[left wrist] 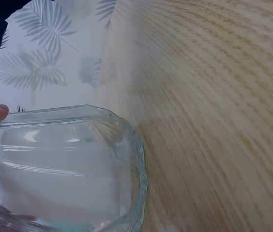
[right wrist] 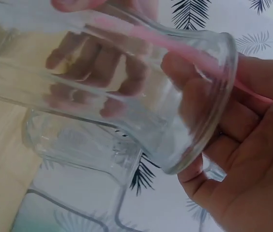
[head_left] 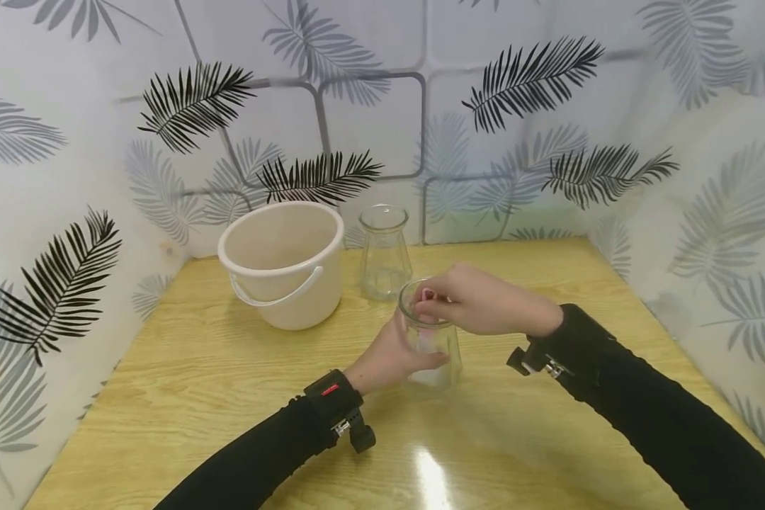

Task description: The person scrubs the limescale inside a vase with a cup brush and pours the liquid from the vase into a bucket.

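A clear glass vase (head_left: 454, 358) with a flared rim stands on the table in front of me. My left hand (head_left: 395, 358) grips it round the side, thumb across the front. My right hand (head_left: 478, 301) is at the vase's mouth, fingers dipping inside the rim and pinching the pink handle (right wrist: 194, 53) of what looks like a cleaning brush. The handle runs down inside the glass. Through the wall in the left wrist view shows a pale, blocky head (left wrist: 64, 174), apparently the brush's sponge end, low in the vase.
Behind the held vase stands a second glass vase (head_left: 385, 258). To its left is a cream bucket (head_left: 309, 297) with its white handle (head_left: 280, 296) hanging down in front. The wooden table (head_left: 217, 397) meets leaf-patterned walls at the back and sides.
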`<action>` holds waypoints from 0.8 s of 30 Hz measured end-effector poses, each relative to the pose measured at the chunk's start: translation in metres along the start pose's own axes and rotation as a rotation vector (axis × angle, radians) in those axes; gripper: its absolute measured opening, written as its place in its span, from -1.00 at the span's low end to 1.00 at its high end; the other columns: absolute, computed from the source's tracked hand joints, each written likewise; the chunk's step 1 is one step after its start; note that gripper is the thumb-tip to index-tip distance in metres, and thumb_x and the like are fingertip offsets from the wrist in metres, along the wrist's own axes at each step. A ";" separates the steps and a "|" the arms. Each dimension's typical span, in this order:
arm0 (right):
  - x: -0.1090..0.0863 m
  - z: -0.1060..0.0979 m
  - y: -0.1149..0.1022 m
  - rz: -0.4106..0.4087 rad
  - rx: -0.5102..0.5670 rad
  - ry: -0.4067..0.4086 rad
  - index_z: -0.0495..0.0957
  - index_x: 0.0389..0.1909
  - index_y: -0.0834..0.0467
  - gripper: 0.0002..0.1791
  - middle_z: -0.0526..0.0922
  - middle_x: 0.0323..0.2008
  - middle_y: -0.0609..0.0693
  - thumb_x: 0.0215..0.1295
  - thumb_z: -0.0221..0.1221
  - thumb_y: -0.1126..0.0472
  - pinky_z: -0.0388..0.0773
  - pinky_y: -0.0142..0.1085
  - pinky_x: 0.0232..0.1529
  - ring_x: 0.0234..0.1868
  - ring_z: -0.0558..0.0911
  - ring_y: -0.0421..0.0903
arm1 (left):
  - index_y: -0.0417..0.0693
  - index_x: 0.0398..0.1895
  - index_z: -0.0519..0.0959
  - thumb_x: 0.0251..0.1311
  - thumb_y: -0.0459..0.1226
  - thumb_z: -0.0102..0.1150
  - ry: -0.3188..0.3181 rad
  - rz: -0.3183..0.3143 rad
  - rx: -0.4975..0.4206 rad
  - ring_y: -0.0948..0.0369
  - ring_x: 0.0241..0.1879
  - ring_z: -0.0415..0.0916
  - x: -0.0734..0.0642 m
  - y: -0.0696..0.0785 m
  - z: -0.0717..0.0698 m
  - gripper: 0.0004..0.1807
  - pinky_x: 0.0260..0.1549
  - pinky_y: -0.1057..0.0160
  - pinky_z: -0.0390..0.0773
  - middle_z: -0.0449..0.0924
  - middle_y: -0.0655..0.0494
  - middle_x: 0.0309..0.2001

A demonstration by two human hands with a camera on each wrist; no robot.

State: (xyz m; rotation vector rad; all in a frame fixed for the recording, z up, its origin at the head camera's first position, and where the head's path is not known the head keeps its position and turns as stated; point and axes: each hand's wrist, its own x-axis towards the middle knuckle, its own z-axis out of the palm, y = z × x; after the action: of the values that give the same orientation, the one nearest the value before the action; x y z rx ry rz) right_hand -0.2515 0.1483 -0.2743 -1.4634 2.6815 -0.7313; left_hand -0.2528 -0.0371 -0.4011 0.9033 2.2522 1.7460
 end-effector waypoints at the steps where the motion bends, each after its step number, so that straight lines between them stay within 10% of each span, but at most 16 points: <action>1: -0.001 0.001 0.001 0.000 0.008 0.009 0.67 -0.25 0.07 -0.87 0.64 -0.44 -0.19 0.47 0.16 0.22 0.54 -0.40 -0.34 -0.47 0.52 -0.34 | 0.49 0.44 0.13 0.06 -0.20 0.52 0.002 -0.008 0.000 0.31 0.37 0.27 0.000 0.000 0.000 -0.04 0.40 0.01 0.21 0.31 0.43 0.37; 6: 0.000 0.005 0.005 -0.050 -0.034 0.067 0.69 -0.19 0.08 -0.89 0.74 -0.34 -0.12 0.44 0.19 0.26 0.59 -0.35 -0.23 -0.40 0.63 -0.28 | 0.46 0.42 0.16 0.01 -0.18 0.55 0.018 -0.020 0.006 0.30 0.34 0.30 0.001 0.001 0.001 -0.04 0.35 0.05 0.28 0.33 0.41 0.33; 13: 0.000 0.008 0.005 0.022 -0.272 0.092 0.60 -0.40 0.00 -0.86 0.51 -0.56 -0.30 0.40 0.24 0.18 0.15 -0.22 -0.19 -0.50 0.40 -0.33 | 0.41 0.43 0.15 0.05 -0.21 0.53 0.022 -0.008 0.030 0.29 0.33 0.33 0.001 -0.001 0.001 -0.05 0.37 0.02 0.27 0.39 0.40 0.30; 24: -0.002 0.005 0.004 0.034 0.072 0.037 0.68 -0.28 0.07 -0.82 0.59 -0.54 -0.19 0.49 0.13 0.19 0.51 -0.38 -0.44 -0.58 0.41 -0.34 | 0.42 0.45 0.11 0.06 -0.21 0.51 0.002 -0.001 0.033 0.28 0.34 0.30 0.000 -0.001 -0.001 -0.03 0.37 -0.01 0.24 0.33 0.34 0.35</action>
State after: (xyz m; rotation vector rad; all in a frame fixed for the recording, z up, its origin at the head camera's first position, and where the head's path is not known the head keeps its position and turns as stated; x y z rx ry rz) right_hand -0.2524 0.1492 -0.2805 -1.3985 2.6697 -0.8512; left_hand -0.2532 -0.0377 -0.4016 0.9070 2.2885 1.7155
